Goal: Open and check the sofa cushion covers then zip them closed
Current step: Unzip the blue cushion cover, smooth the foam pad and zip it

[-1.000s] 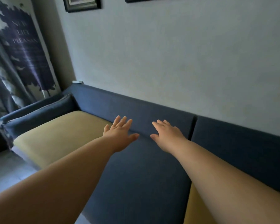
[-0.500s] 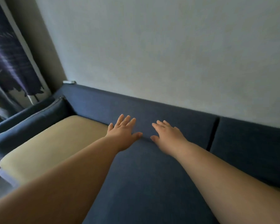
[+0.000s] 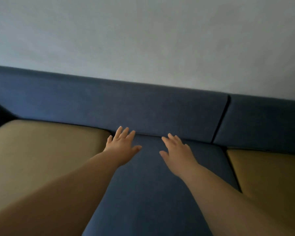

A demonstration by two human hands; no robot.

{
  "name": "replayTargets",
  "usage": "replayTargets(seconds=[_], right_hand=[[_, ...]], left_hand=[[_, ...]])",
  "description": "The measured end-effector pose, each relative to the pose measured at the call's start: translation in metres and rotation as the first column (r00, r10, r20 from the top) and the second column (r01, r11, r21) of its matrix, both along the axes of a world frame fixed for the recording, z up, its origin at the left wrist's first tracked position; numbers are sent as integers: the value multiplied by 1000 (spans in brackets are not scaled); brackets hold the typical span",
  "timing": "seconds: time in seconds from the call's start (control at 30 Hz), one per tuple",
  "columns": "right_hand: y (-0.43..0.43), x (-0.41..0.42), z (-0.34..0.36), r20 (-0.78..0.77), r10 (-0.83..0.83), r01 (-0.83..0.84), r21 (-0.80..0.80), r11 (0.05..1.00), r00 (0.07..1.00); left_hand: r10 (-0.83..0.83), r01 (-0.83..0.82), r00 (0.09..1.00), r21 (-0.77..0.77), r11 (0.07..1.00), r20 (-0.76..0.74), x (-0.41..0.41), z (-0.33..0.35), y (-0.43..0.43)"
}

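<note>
Two bare hands lie palm-down on a blue seat cushion (image 3: 148,193), the middle one of three along the sofa seat. The left hand (image 3: 122,148) rests near the cushion's rear left corner, fingers spread and fingertips reaching the crease where the seat meets the blue back cushion (image 3: 109,109). The right hand (image 3: 177,152) rests just beside it, toward the cushion's rear edge, fingers likewise spread. Neither grip closes on anything: both hands are flat and open against the fabric, thumbs pointing toward each other with a strip of blue cover between them. A yellow seat cushion (image 3: 41,150) without a blue cover adjoins the left edge of the blue one; a second yellow cushion (image 3: 266,176) adjoins its right edge. A second blue back cushion (image 3: 266,123) stands behind the right yellow cushion, separated from the first by a dark vertical gap. A pale wall (image 3: 143,40) rises behind the sofa back. No zipper can be made out on the blue cover from this view.
</note>
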State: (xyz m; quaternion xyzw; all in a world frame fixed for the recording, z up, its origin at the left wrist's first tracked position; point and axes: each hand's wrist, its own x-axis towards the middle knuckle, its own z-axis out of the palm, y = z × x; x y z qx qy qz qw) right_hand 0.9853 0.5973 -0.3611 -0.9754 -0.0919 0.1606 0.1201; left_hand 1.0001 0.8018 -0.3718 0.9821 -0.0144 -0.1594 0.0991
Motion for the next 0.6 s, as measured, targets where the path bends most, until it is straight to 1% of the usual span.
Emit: replayTargets(seconds=[0.13, 0.23, 0.43, 0.5, 0.53, 0.57, 0.6], right_hand=[[19, 33, -65, -34, 13, -11, 35, 999, 999], [36, 65, -123, -90, 39, -36, 42, 998, 995], [59, 128, -241, -97, 85, -79, 63, 995, 992], [62, 143, -260, -33, 79, -76, 82, 994, 996], [63, 151, -270, 53, 58, -63, 106, 992, 997], [64, 160, -279, 174, 23, -47, 136, 990, 985], [65, 171, -287, 301, -18, -34, 166, 986, 953]], left_hand=[[0, 0, 999, -6, 1000, -51, 25, -65, 12], [5, -2, 994, 28, 1000, -112, 49, -120, 22], [35, -32, 985, 19, 999, -169, 108, -231, 23], [48, -45, 994, 38, 998, -101, 121, -254, 20], [75, -74, 997, 33, 997, -23, 128, -267, 17], [114, -115, 990, 17, 993, 82, 136, -277, 14], [157, -159, 969, -7, 987, 192, 143, -287, 12]])
